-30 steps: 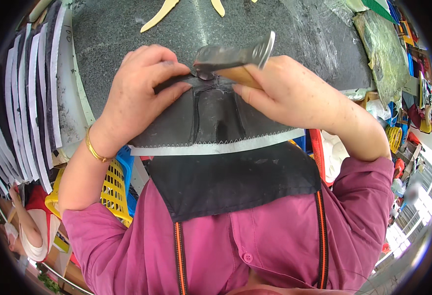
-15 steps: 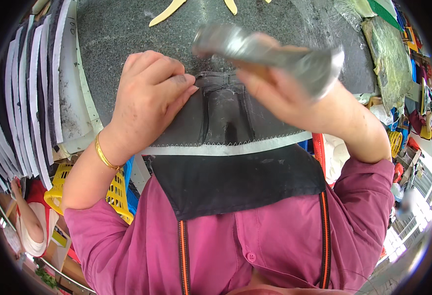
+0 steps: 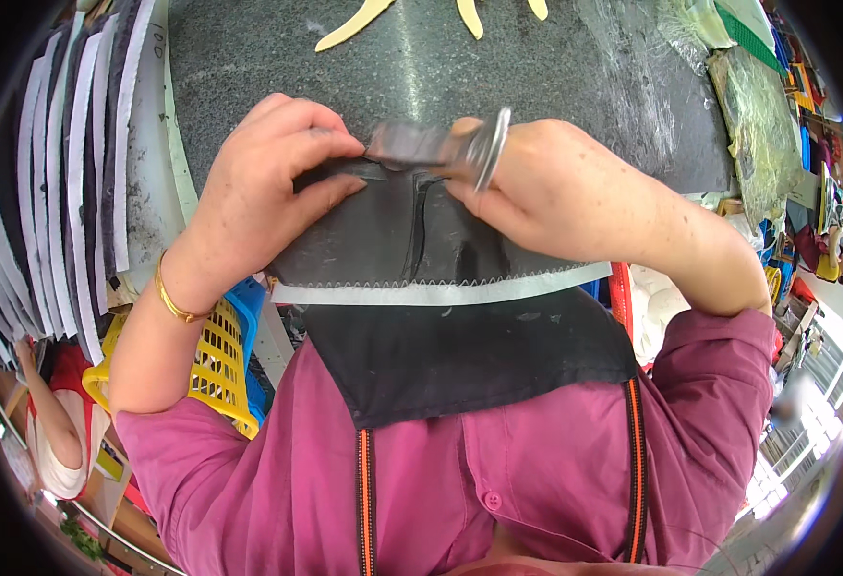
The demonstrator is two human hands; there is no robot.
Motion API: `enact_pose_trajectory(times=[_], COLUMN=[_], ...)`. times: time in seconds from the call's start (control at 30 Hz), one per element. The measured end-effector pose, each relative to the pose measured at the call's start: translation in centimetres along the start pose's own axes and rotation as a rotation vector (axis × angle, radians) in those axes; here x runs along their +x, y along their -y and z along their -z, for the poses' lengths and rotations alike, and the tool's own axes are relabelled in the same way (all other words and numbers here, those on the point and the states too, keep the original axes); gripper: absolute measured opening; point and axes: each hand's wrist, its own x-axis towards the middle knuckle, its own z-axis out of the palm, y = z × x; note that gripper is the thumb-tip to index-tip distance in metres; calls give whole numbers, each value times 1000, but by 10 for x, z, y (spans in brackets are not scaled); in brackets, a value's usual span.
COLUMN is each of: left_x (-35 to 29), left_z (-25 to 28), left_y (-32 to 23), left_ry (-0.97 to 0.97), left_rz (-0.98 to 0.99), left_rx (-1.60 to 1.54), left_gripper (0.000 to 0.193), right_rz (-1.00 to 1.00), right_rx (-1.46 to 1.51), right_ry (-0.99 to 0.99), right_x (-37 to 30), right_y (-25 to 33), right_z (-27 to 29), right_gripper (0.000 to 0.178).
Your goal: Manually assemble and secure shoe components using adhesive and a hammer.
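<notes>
A hammer (image 3: 488, 152) with a broad, shiny round face is in my right hand (image 3: 561, 182), its fingers wrapped round the handle. The hammer's blurred narrower end (image 3: 407, 143) is low over the far edge of a black, leather-like sheet (image 3: 354, 240). At that edge, my left hand (image 3: 273, 173) holds the sheet, thumb on top and index finger at the rim, slightly apart. Along the sheet's near side runs a white strip (image 3: 441, 293) with zigzag stitching. A dark seam or fold (image 3: 420, 226) crosses its middle. My right hand covers the far right part.
The sheet lies on a dark speckled slab (image 3: 277, 72). Curved cream strips (image 3: 354, 24) are at its far side. Stacked black-and-white sheets (image 3: 76, 173) stand at left, above a yellow basket (image 3: 215, 360). Plastic-wrapped material (image 3: 753, 125) lies at far right. Another person's arm (image 3: 52, 408) shows at lower left.
The hammer has come down and left from its raised position and turned, its broad face now to the right. My left thumb and index finger have parted somewhat at the sheet's edge.
</notes>
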Motion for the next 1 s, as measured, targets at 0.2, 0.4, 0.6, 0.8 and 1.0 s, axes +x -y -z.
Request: enact_pose_trajectory(times=[0.2, 0.4, 0.6, 0.8, 1.0], left_x=[-13, -16, -16, -24, -30], left_z=[-5, -8, 2, 0, -1], left_y=[2, 5, 11, 12, 14], left_ry=[-50, -110, -94, -122, -176], left_rz=[-191, -203, -56, -50, -63], left_rx=[146, 219, 74, 132, 117], left_gripper=[27, 23, 27, 29, 29], right_rz=[16, 68, 43, 58, 113], right_rx=[46, 32, -13, -2, -52], right_ry=[-213, -194, -60, -14, -133], right_x=[3, 13, 12, 20, 20], right_y=[6, 2, 2, 4, 4], right_z=[4, -11, -12, -19, -18], right_gripper=[22, 24, 23, 24, 24])
